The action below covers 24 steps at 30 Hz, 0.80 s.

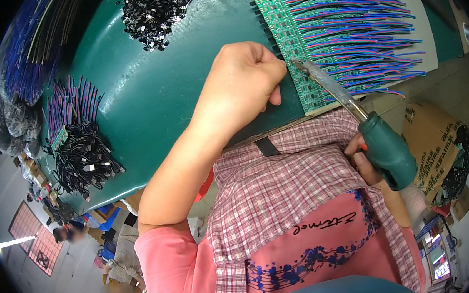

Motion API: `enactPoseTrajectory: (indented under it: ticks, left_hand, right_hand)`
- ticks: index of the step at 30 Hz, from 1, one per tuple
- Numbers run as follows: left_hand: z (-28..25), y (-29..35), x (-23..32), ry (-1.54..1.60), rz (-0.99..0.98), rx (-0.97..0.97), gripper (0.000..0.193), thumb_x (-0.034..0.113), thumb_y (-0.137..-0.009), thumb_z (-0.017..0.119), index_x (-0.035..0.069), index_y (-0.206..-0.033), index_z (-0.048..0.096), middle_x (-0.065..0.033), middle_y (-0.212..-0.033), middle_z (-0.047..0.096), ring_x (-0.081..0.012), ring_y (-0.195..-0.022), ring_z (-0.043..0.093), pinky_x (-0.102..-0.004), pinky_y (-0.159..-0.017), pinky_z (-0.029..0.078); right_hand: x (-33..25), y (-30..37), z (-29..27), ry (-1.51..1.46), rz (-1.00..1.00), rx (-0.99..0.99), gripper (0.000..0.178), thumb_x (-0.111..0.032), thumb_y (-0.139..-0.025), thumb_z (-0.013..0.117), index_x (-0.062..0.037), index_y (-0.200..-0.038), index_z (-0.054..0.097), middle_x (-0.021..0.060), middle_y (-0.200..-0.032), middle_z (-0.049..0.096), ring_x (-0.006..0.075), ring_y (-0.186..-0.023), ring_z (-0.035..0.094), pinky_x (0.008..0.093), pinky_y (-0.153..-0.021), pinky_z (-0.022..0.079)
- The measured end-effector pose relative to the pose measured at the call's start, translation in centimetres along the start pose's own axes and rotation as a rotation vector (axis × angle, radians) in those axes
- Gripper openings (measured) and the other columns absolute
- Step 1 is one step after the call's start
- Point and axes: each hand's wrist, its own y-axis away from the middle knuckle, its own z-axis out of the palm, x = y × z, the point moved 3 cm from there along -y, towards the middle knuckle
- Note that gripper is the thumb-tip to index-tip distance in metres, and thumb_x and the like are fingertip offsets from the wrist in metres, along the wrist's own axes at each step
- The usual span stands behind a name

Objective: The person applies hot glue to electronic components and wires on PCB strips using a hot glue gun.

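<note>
My left hand (245,78) is closed at the left edge of a green circuit board panel (287,44), its fingers curled together. Whatever they pinch, if anything, is hidden behind the knuckles. In my right hand (363,162) is a green-handled soldering iron (386,147), pointing up and left. Its dark tip lies over the panel, just right of my left fingers; whether it touches cannot be told. Rows of blue, red and black wires (355,30) run rightward from the panel. Along its left edge, above my hand, small black connectors (264,24) stick out.
The panel lies on a pale board (428,54) on a green-topped table (146,93). A heap of small black connectors (153,14) sits at the back. On the left are bundled black cables (88,159) and blue wires (24,64). A cardboard box (426,135) stands at right.
</note>
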Motion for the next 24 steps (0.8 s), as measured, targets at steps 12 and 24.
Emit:
enactPoseTrajectory:
  ticks: [12,24]
  left_hand:
    - [0.4,-0.4,0.5,-0.015,0.000,-0.015,0.016,0.014,-0.084,0.060,0.000,-0.077,0.060,-0.0034,-0.053,0.056,-0.0066,-0.039,0.042,-0.0213,-0.038,0.029]
    - [-0.9,1.0,-0.5,-0.017,-0.024,-0.015,0.018,0.015,-0.086,0.057,-0.001,-0.078,0.062,-0.0029,-0.055,0.059,-0.0080,-0.043,0.048,-0.0234,-0.041,0.038]
  right_hand:
    - [-0.6,-0.4,-1.0,0.085,-0.036,0.048,0.012,-0.006,-0.072,0.067,-0.0111,-0.083,0.068,-0.0027,-0.075,0.068,0.0162,-0.069,0.063,0.0282,-0.067,0.050]
    - [-2.4,-9.1,-12.4,-0.197,-0.345,0.769,0.022,-0.017,-0.087,0.061,-0.0013,-0.102,0.059,0.0041,-0.078,0.061,0.0084,-0.062,0.052,0.0223,-0.057,0.042]
